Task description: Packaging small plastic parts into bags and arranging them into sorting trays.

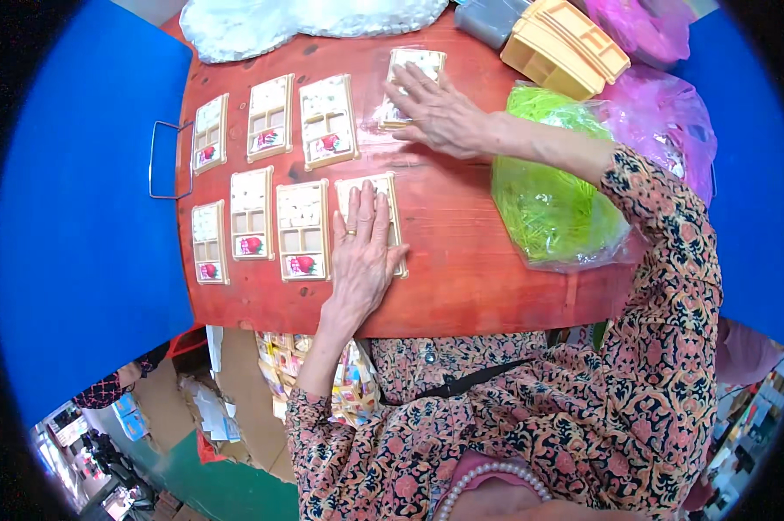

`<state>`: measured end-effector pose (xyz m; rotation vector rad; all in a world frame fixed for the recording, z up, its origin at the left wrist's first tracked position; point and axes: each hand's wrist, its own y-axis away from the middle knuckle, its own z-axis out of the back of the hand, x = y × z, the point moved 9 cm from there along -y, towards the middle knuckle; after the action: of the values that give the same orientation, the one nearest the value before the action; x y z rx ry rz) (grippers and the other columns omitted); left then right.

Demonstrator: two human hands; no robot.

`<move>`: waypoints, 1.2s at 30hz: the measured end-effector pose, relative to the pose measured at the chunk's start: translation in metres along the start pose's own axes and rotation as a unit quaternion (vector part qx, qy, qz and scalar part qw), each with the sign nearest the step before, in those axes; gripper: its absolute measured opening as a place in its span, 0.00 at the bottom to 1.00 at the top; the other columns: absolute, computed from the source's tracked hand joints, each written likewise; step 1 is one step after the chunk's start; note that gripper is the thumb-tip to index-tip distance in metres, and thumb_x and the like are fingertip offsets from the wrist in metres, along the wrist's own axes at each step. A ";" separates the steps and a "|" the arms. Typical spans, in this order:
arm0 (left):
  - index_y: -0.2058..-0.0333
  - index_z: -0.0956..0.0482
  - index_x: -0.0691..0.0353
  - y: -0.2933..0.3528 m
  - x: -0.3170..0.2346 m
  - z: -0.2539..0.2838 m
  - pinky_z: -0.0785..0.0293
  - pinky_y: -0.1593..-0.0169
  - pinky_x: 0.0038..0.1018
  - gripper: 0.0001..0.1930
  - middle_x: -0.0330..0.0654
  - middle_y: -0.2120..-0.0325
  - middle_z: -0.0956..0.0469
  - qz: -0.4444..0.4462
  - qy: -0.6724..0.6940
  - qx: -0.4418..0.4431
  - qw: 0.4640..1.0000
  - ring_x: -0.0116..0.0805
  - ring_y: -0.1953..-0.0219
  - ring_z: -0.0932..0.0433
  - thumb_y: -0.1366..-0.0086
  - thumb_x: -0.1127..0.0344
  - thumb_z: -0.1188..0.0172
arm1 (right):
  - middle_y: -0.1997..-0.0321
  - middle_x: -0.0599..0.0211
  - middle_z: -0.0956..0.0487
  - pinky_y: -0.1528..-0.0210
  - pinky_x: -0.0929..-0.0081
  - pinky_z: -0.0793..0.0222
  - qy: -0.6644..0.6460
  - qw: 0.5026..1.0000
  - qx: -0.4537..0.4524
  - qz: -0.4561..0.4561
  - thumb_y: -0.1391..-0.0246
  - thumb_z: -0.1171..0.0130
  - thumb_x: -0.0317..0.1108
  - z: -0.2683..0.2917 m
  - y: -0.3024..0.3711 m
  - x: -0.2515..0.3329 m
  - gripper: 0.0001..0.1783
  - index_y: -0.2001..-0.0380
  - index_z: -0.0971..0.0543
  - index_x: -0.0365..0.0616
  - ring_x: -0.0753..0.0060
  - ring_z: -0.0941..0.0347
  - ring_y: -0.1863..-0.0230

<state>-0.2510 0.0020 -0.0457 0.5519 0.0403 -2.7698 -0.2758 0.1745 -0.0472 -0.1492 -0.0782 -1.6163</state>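
My left hand (363, 252) lies flat, fingers outstretched, over a beige compartment tray (398, 227) in the near row, hiding most of it. At the far right of the trays, my right hand (439, 108) rests with fingers apart on another beige tray (420, 59), whose lower part it covers. White pieces show in that tray's far end. To the left, several similar trays stand in two rows; one near tray (303, 233) has white pieces at its far end, bare middle compartments and a small red strawberry-printed packet at its near end.
A clear bag of bright green shredded filler (552, 200) sits at the right, beside a pink-purple plastic bag (670, 113). Stacked beige trays (552, 52) stand behind it. A bag of white pieces (244, 26) lies along the far edge. Blue panels (88, 191) flank the red table (487, 300).
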 end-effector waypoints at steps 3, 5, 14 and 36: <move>0.41 0.49 0.68 0.002 -0.001 -0.005 0.55 0.39 0.50 0.42 0.53 0.38 0.57 -0.002 0.004 -0.002 1.000 0.50 0.35 0.58 0.50 0.56 0.39 | 0.34 0.44 0.59 0.37 0.44 0.64 0.023 0.998 0.044 -0.031 0.43 0.65 0.58 -0.023 0.003 -0.011 0.40 0.38 0.55 0.38 0.46 0.67 0.32; 0.41 0.48 0.69 0.002 0.000 -0.006 0.56 0.39 0.50 0.42 0.53 0.38 0.57 -0.003 0.015 -0.006 1.000 0.50 0.36 0.57 0.49 0.55 0.39 | 0.34 0.44 0.60 0.37 0.43 0.65 0.032 0.998 0.049 -0.029 0.43 0.65 0.58 -0.026 0.001 -0.007 0.41 0.38 0.55 0.38 0.45 0.68 0.32; 0.45 0.43 0.71 -0.042 0.001 0.036 0.54 0.38 0.47 0.31 0.61 0.42 0.49 -0.060 0.050 -0.027 0.997 0.55 0.38 0.53 0.43 0.62 0.44 | 0.39 0.39 0.48 0.43 0.41 0.50 0.082 0.995 -0.047 0.007 0.45 0.55 0.50 -0.004 -0.006 -0.003 0.34 0.45 0.43 0.33 0.42 0.53 0.36; 0.71 0.27 0.73 -0.203 0.054 0.036 0.33 0.63 0.41 0.17 0.58 0.73 0.28 0.023 0.175 -0.107 0.979 0.54 0.69 0.29 0.45 0.60 0.47 | 0.80 0.59 0.24 0.76 0.75 0.28 -0.390 0.862 -0.089 -0.311 0.52 0.48 0.36 0.003 0.011 -0.121 0.14 0.76 0.25 0.33 0.71 0.26 0.79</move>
<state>-0.3747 0.1760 -0.0392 0.9576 0.3929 -2.5477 -0.2589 0.2941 -0.0620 -1.0107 -0.6602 -2.1093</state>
